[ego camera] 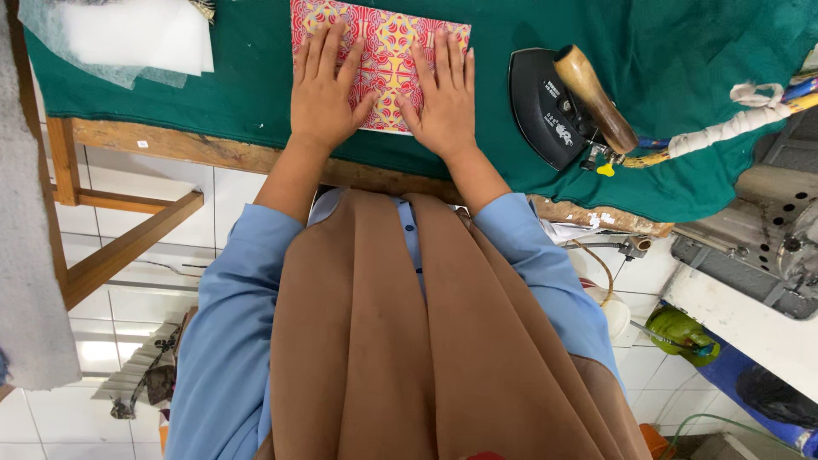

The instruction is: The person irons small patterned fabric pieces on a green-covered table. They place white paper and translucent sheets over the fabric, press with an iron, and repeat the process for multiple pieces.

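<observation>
- We press our left hand [322, 89] and right hand [443, 94], fingers spread flat, on the red-and-yellow patterned fabric piece [381, 38].
- Likely soft, light; grip its edges.
- Black flat iron [545, 106] sits right of it.

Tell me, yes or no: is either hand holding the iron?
No. Both hands, left and right, lie flat on the patterned cloth; the iron rests apart, to their right.

I wear a light blue shirt with long sleeves, the cuffs pushed up so my forearms are bare. A small dark button shows on its front placket. Over it hangs a long plain brown headscarf in smooth folds down my chest. My left hand [324, 85] and right hand [443, 94] carry no rings or watch
</observation>
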Tool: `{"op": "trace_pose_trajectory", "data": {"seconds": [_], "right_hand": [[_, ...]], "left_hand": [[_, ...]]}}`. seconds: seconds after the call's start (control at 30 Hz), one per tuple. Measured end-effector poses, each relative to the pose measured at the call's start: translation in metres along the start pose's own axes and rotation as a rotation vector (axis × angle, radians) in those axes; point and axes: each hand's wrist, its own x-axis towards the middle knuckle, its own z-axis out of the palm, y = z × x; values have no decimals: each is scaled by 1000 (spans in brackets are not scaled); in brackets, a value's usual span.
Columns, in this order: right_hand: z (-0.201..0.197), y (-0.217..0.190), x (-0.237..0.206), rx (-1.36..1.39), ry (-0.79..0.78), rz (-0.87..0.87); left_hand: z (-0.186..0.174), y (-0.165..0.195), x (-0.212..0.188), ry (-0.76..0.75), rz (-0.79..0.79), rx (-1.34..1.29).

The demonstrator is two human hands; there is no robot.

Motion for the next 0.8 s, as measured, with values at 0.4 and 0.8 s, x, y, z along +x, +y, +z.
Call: {"op": "trace_pose_trajectory", "data": {"seconds": [0.4,0.8], "right_hand": [[2,52,-22,608,180,210],[-48,30,-76,183,180,-183]], "left_hand": [[4,-3,-1,-55,12,6],[9,-2,-5,-97,1,45]]}}
